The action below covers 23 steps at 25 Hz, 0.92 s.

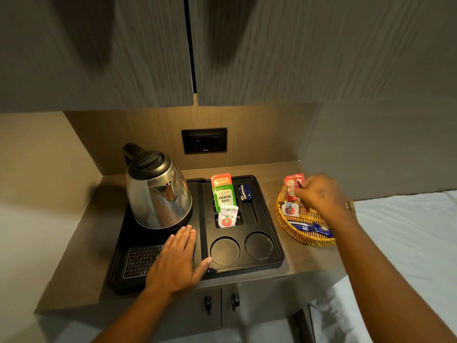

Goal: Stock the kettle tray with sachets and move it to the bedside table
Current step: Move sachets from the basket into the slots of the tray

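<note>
— Red paper shows between the fingers (300,191) of the right hand (319,196): they pinch a red sachet (291,186) at the far edge of the wicker basket (296,235), which sits on the counter (277,174) just right of the kettle tray (279,253).

— Why pinch it upright like that?

— I judge it is being picked out for the tray; a thin packet comes away more easily by its edge. A white sachet with a red apple (289,209) and blue packets (309,227) lie in the basket too.

— And the other hand?

— The left hand (173,263) grasps nothing. Its fingers (184,237) lie flat and spread on the tray's front left, just in front of the steel kettle (158,191), the thumb towards the round cup wells. That looks like steadying, so the tray does not slide.

— How stocked is the tray?

— Its slots, right of the kettle, hold an orange sachet (221,180), a green one marked Premium Green (224,198), a white apple one (228,216) and a blue packet (244,192). The narrow slot in front of the blue packet is bare, and so are both cup wells.

— So the tray has not been moved?

— No, it sits on the counter below the wall socket (204,141). A bed (405,231) shows to its right; no bedside table is in view.
</note>
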Tool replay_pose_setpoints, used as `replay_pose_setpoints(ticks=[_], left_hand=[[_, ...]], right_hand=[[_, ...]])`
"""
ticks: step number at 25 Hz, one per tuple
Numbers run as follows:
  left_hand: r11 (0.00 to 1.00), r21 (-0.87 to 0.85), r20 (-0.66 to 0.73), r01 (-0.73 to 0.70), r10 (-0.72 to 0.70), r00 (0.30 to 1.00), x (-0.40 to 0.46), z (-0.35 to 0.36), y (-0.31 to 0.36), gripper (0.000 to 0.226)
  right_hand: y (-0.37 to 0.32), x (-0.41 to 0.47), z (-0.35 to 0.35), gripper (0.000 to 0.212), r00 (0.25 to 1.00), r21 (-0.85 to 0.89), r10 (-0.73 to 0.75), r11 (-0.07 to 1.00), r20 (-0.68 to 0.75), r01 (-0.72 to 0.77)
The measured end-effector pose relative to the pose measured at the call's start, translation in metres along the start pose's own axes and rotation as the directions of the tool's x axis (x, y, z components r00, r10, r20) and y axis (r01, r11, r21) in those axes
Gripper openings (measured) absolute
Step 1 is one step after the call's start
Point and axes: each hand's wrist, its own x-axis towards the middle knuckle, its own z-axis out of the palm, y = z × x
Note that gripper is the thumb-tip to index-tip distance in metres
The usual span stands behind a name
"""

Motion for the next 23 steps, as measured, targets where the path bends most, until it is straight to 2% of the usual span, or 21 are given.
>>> replay_pose_setpoints(ticks=[3, 5, 6, 9, 12, 15, 16, 18, 20, 21, 23], left_hand=[[1.000, -0.009, -0.002, -0.010, 0.010, 1.000, -0.001, -0.001, 0.000, 0.095], [1.000, -0.017, -0.003, -0.008, 0.008, 1.000, -0.001, -0.003, 0.000, 0.096], [1.000, -0.022, -0.007, -0.006, 0.006, 1.000, -0.001, -0.004, 0.001, 0.095], [1.000, -0.027, -0.014, -0.012, 0.012, 1.000, -0.002, -0.002, 0.002, 0.094], [0.999, -0.037, 0.006, 0.003, -0.003, 1.000, 0.000, -0.002, 0.000, 0.094], [0.995, -0.101, 0.025, -0.027, 0.030, 0.999, -0.004, -0.014, 0.003, 0.086], [0.985, -0.170, 0.006, -0.023, 0.024, 1.000, -0.009, -0.019, 0.003, 0.080], [0.945, -0.324, -0.124, -0.030, -0.011, 0.992, -0.021, -0.036, -0.009, 0.059], [0.941, -0.336, -0.289, -0.037, -0.066, 0.955, -0.027, -0.045, -0.039, 0.035], [0.946, -0.325, -0.355, -0.004, -0.119, 0.927, -0.025, -0.047, -0.059, 0.030], [0.916, -0.337, -0.363, 0.216, -0.338, 0.868, -0.010, -0.053, -0.098, 0.029]], right_hand=[[-0.062, -0.013, 0.043, 0.021, 0.979, 0.174, -0.113, 0.981, 0.172, 0.083], [-0.085, -0.017, 0.073, 0.018, 0.969, 0.172, -0.081, 0.984, 0.235, 0.040], [-0.089, -0.016, 0.086, 0.026, 0.967, 0.140, -0.053, 0.990, 0.248, 0.019], [-0.088, -0.010, 0.107, 0.045, 0.966, 0.060, -0.014, 0.998, 0.258, -0.001], [-0.088, -0.008, 0.101, 0.045, 0.960, 0.095, -0.035, 0.995, 0.277, 0.009], [-0.074, -0.029, 0.089, 0.038, 0.982, 0.134, -0.107, 0.987, 0.156, 0.087], [-0.066, -0.038, 0.090, 0.035, 0.985, 0.121, -0.135, 0.985, 0.105, 0.122], [-0.050, -0.055, 0.095, 0.031, 0.986, 0.047, -0.162, 0.986, 0.046, 0.160], [-0.041, -0.060, 0.102, 0.029, 0.987, -0.013, -0.115, 0.993, 0.108, 0.117], [-0.040, -0.059, 0.106, 0.027, 0.984, -0.018, -0.079, 0.996, 0.157, 0.083], [-0.047, -0.051, 0.112, 0.027, 0.974, -0.020, -0.024, 0.999, 0.227, 0.030]])
